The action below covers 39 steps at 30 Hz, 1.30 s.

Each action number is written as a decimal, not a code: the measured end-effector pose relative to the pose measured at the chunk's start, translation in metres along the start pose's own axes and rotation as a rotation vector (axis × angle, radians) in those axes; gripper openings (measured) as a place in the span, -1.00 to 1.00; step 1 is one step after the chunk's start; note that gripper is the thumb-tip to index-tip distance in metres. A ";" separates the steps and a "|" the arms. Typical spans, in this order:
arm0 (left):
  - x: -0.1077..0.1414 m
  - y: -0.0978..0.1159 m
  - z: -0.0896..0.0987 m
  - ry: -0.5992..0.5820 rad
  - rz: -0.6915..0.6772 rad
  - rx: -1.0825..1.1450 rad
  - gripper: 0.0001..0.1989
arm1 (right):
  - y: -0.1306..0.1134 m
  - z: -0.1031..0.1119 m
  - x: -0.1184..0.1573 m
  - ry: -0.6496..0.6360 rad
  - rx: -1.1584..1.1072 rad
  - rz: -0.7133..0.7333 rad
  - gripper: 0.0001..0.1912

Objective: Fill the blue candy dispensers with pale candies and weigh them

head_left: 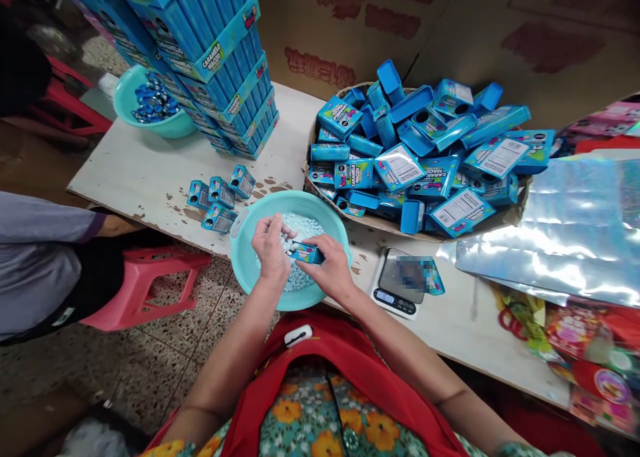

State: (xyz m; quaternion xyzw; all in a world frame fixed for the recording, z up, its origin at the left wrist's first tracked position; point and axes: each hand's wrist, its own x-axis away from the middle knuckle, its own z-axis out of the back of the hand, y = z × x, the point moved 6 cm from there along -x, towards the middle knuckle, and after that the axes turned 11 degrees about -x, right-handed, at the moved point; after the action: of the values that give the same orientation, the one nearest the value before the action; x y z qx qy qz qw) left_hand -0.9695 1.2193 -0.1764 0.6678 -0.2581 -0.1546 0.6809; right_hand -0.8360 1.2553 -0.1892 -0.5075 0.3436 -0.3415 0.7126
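Observation:
Over a turquoise basin [241,265] of small pale blue candies [303,280], my right hand [327,263] holds a small blue candy box [307,252] lying sideways. The box's left end faces my left hand [271,247], whose fingers are bent together close to that opening; whatever they pinch is too small to make out. Several small blue boxes [219,217] lie on the table left of the basin. To the right is a digital scale [395,301] with a blue packet [433,276] at its edge and a blurred patch over its plate.
A carton [313,143] heaped with blue boxes stands behind the scale. Tall stacked display boxes [220,63] and a turquoise bowl [173,127] of shiny blue pieces are at the back left. Silvery sheets [555,223] lie right. A person's sleeve [47,233] and red stool [135,287] are left.

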 end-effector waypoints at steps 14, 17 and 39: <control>0.002 0.022 -0.004 -0.150 0.073 0.161 -0.73 | 0.006 0.001 0.004 0.044 -0.310 -0.030 -0.65; 0.003 0.026 -0.003 -0.152 0.020 0.114 -0.73 | 0.013 0.002 0.007 0.076 -0.363 -0.081 -0.65; 0.003 -0.092 0.020 -0.535 0.510 -0.677 -0.63 | 0.021 0.090 0.094 0.218 -0.486 -0.146 -0.60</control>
State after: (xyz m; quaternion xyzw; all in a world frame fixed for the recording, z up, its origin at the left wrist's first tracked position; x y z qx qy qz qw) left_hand -0.9656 1.1955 -0.2669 0.2622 -0.5141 -0.2243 0.7853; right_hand -0.7076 1.2262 -0.2004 -0.6474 0.4525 -0.3521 0.5021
